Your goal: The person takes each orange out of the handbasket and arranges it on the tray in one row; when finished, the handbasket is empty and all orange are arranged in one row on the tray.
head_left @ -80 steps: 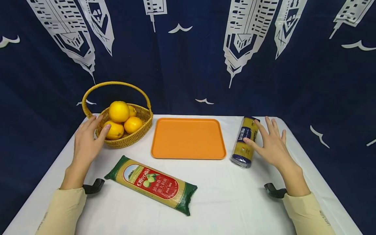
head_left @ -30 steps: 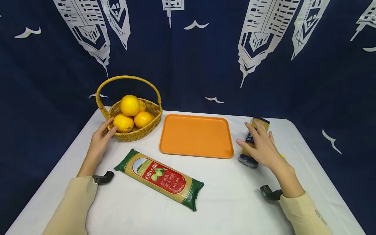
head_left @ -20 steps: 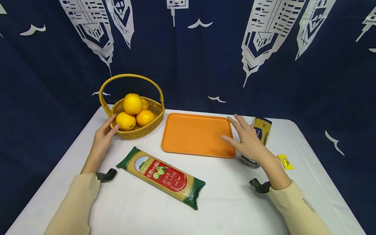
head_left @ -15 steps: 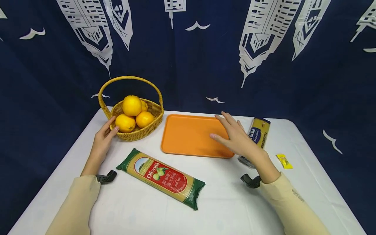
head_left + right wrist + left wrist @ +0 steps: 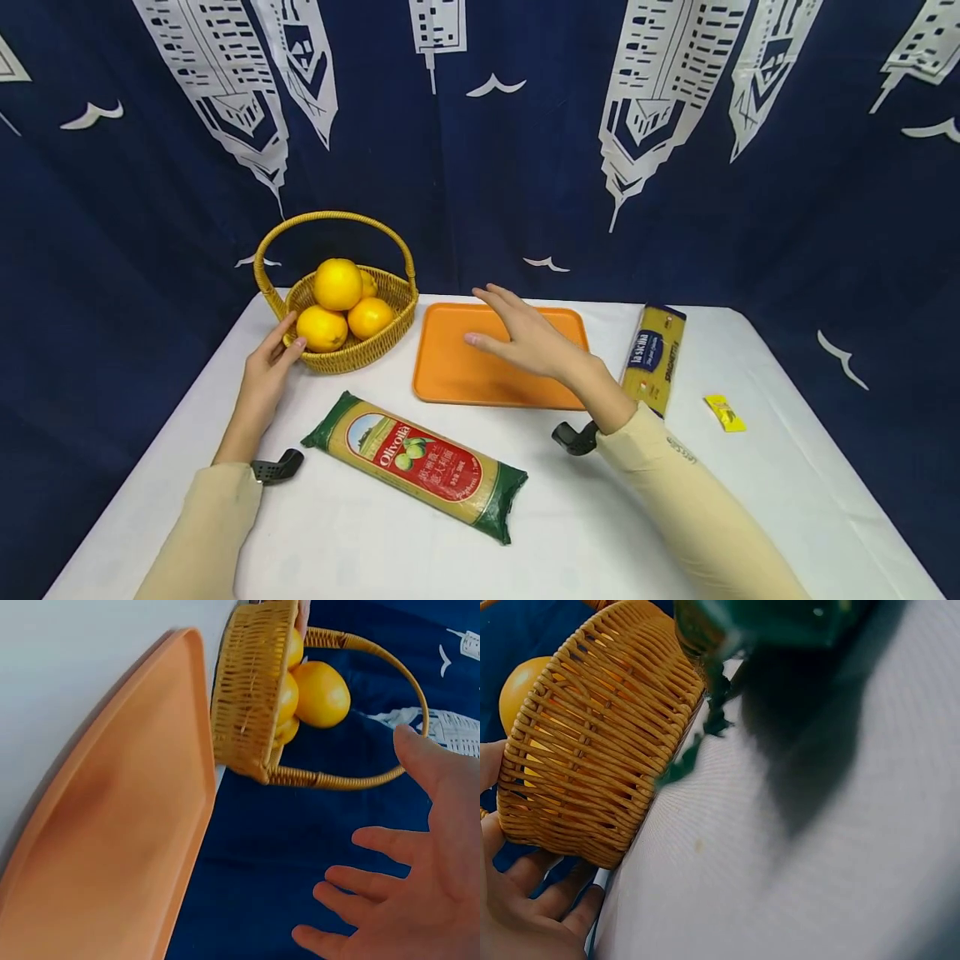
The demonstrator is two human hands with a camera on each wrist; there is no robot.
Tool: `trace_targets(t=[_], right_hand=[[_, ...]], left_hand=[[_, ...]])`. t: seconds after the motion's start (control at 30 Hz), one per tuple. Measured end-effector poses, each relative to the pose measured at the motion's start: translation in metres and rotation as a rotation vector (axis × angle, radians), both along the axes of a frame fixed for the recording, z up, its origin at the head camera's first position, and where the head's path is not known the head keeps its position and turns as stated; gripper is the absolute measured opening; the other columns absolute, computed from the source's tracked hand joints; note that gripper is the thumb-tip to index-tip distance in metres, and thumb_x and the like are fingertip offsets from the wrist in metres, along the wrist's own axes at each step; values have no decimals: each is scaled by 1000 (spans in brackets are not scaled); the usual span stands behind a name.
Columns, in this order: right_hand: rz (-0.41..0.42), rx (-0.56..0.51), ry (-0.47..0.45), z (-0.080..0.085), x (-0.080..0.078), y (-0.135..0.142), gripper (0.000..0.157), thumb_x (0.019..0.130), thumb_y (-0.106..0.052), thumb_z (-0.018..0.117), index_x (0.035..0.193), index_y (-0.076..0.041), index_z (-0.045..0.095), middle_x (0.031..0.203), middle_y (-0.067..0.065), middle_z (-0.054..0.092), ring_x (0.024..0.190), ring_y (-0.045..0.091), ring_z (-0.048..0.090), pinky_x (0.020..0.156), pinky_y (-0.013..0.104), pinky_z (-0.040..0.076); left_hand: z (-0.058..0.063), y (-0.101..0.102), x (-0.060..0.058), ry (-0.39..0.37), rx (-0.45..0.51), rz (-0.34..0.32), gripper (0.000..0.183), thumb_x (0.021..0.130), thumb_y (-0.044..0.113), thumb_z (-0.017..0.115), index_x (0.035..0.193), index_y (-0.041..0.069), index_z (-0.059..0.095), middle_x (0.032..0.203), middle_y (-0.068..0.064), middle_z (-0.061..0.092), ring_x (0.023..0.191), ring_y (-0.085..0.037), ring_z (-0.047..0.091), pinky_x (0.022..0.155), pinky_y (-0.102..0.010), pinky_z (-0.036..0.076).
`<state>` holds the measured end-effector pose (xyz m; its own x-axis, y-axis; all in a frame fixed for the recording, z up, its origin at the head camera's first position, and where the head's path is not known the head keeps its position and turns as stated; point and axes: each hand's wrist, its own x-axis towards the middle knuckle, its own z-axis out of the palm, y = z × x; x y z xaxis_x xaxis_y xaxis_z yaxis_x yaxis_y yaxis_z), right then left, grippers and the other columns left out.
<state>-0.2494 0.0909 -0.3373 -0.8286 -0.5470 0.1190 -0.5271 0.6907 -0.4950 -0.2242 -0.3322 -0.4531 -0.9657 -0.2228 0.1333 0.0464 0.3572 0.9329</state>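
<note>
The basket [image 5: 386, 337] stands upright at the back left of the bench [image 5: 375, 550], its handle [image 5: 337, 215] arched over a small heap of oranges [image 5: 337, 284]. The left grip [image 5: 266, 367] is at the basket's left end: in the left wrist view a digit lies at the rim and loosely spread fingers run down behind the wickerwork. They touch or lie just beside it; a firm clasp is not visible.

The right grip [image 5: 528, 337] hangs above the tray [image 5: 450, 367], fingers extended and well parted, thumb apart, holding nothing. In the right wrist view its thumb overlaps the handle, but the head view shows the two apart.

The step in hand looks like bringing both hands to the basket, with the left in place and the right partway across. The next move seems to call for the right grip to cross the rest of the tray and settle against the basket's right side, fingers kept clear of the topmost orange.

Farther out, the green-ended pasta bag [image 5: 420, 467] lies aslant in front of the tray. Right of the tray lie the spaghetti pack [image 5: 652, 367], partly behind the right forearm, and a yellow sachet [image 5: 725, 413].
</note>
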Motion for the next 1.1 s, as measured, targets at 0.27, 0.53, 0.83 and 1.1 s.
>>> trace_targets(t=[0.27,0.53,0.83,1.1], right_hand=[[46,-33,-23,-1,-12,-36,81,102,-59,59,166,-17,34,172,8,33,158,28,31,130,52,27],[94,-66,-2,-4,-21,-78,79,102,-52,64,164,-11,36,168,8,40,156,26,36,129,46,29],[94,-129,-48,-6,-32,-115,79,104,-49,64,164,-7,36,168,11,40,156,29,36,130,46,28],[37,-249,-100,-8,-44,-147,74,104,-46,64,161,-6,40,162,13,48,147,29,48,122,41,41]], left_hand=[[1,0,3,-9,9,1,64,108,47,57,166,35,32,174,-2,26,160,-27,28,129,-33,28],[2,-1,3,-2,8,-6,64,107,49,57,166,36,33,174,0,26,160,-26,28,124,-19,29],[0,2,3,3,14,-2,64,107,48,59,165,35,34,174,1,26,160,-26,26,130,-48,24],[-1,2,3,2,20,0,64,107,47,59,165,36,34,174,1,26,160,-25,27,130,-39,27]])
